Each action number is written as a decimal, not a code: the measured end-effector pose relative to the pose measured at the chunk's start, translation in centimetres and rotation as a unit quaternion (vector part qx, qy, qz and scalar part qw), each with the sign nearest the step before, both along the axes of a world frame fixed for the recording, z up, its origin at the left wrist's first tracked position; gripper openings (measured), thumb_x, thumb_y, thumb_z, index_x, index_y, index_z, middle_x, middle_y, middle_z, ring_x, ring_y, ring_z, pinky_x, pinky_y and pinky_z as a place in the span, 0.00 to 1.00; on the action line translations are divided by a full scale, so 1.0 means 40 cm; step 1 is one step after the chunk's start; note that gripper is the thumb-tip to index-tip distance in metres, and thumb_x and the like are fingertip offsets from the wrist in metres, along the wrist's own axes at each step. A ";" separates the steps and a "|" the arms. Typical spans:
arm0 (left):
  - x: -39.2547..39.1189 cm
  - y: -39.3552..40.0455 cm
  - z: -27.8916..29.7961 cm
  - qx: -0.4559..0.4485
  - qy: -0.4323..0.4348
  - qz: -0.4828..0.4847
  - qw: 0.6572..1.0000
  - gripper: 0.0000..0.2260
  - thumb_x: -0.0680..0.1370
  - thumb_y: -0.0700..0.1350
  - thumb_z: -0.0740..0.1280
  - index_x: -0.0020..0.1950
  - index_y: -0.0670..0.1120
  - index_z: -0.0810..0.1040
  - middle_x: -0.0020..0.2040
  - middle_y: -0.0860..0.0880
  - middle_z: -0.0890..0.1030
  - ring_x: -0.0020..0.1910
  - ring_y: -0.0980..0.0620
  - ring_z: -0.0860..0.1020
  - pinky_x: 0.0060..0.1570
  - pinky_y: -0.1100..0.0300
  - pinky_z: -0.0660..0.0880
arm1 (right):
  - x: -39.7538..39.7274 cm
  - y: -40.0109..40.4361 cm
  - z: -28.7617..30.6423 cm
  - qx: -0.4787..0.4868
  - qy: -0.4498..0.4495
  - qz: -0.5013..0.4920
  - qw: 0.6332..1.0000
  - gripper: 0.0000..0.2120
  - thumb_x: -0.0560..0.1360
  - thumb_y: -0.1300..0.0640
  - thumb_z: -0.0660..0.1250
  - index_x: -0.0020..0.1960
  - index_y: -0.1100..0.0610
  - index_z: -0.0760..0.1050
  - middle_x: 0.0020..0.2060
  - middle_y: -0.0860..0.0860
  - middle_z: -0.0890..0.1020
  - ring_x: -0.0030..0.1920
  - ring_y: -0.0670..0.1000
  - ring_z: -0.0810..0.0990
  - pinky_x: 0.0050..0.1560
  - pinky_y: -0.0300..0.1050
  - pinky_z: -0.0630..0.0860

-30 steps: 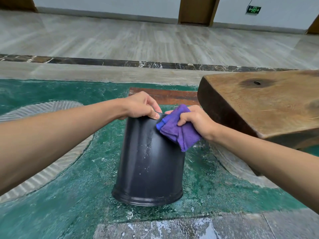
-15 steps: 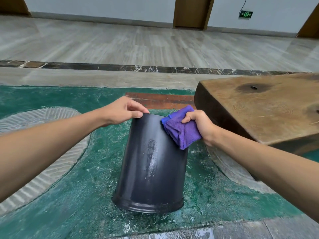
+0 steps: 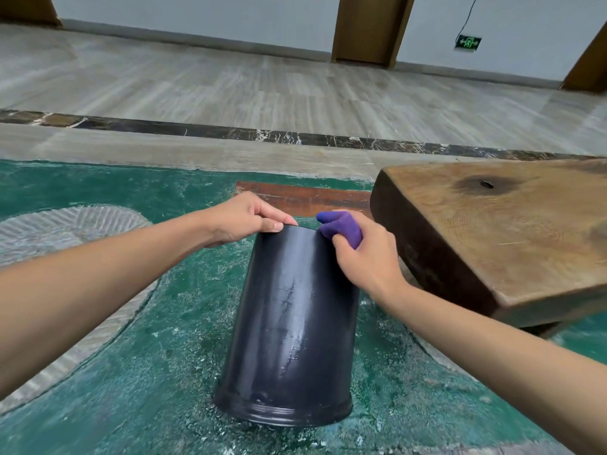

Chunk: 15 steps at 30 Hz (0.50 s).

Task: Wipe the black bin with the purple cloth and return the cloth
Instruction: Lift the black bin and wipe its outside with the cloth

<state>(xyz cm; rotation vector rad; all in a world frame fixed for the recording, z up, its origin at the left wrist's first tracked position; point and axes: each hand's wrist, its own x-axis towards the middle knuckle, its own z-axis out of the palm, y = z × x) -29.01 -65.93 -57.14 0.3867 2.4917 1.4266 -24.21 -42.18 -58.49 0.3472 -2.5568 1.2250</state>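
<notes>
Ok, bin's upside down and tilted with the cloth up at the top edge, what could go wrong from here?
The black bin leans on its rim on the wet green floor, steadied only by the left hand; it could slip or tip. The right hand bunches the purple cloth near the wooden slab, so knuckles may knock it.

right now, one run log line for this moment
step: wiping | left hand: steadying black bin at top edge | right hand: pressing purple cloth there | bin: upside down on green floor
</notes>
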 end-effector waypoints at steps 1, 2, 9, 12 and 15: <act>-0.002 0.001 -0.001 0.009 -0.007 0.003 1.000 0.15 0.77 0.36 0.70 0.48 0.58 0.86 0.47 0.64 0.85 0.53 0.68 0.78 0.58 0.73 0.69 | 0.005 -0.011 -0.004 0.004 0.011 0.007 1.000 0.15 0.74 0.62 0.66 0.54 0.47 0.86 0.58 0.37 0.86 0.60 0.42 0.82 0.66 0.40 0.73; -0.003 0.004 -0.003 0.021 -0.015 0.008 1.000 0.15 0.77 0.35 0.69 0.49 0.57 0.86 0.47 0.63 0.85 0.52 0.68 0.78 0.55 0.75 0.69 | 0.011 -0.020 -0.009 0.005 0.019 0.012 1.000 0.17 0.75 0.62 0.67 0.58 0.47 0.85 0.60 0.38 0.85 0.63 0.43 0.82 0.67 0.40 0.73; -0.004 0.006 -0.018 0.040 -0.044 0.057 0.997 0.14 0.78 0.32 0.66 0.62 0.43 0.81 0.57 0.48 0.83 0.58 0.57 0.77 0.49 0.81 0.68 | 0.085 -0.058 -0.070 0.055 0.090 0.163 0.981 0.24 0.69 0.69 0.73 0.64 0.57 0.83 0.64 0.51 0.84 0.67 0.53 0.81 0.71 0.50 0.73; -0.006 -0.009 -0.020 0.031 -0.052 0.067 0.996 0.15 0.79 0.33 0.66 0.61 0.46 0.81 0.57 0.48 0.83 0.58 0.60 0.76 0.47 0.80 0.66 | 0.143 -0.064 -0.113 0.123 0.086 0.259 0.954 0.25 0.67 0.67 0.75 0.64 0.56 0.84 0.63 0.49 0.85 0.64 0.53 0.81 0.69 0.48 0.74; -0.010 -0.022 -0.023 0.017 -0.051 0.065 0.996 0.14 0.79 0.33 0.66 0.59 0.48 0.82 0.57 0.50 0.83 0.59 0.61 0.75 0.59 0.75 0.62 | 0.199 -0.063 -0.140 0.161 0.073 0.300 0.937 0.24 0.67 0.60 0.77 0.63 0.52 0.84 0.63 0.45 0.84 0.63 0.50 0.79 0.61 0.42 0.72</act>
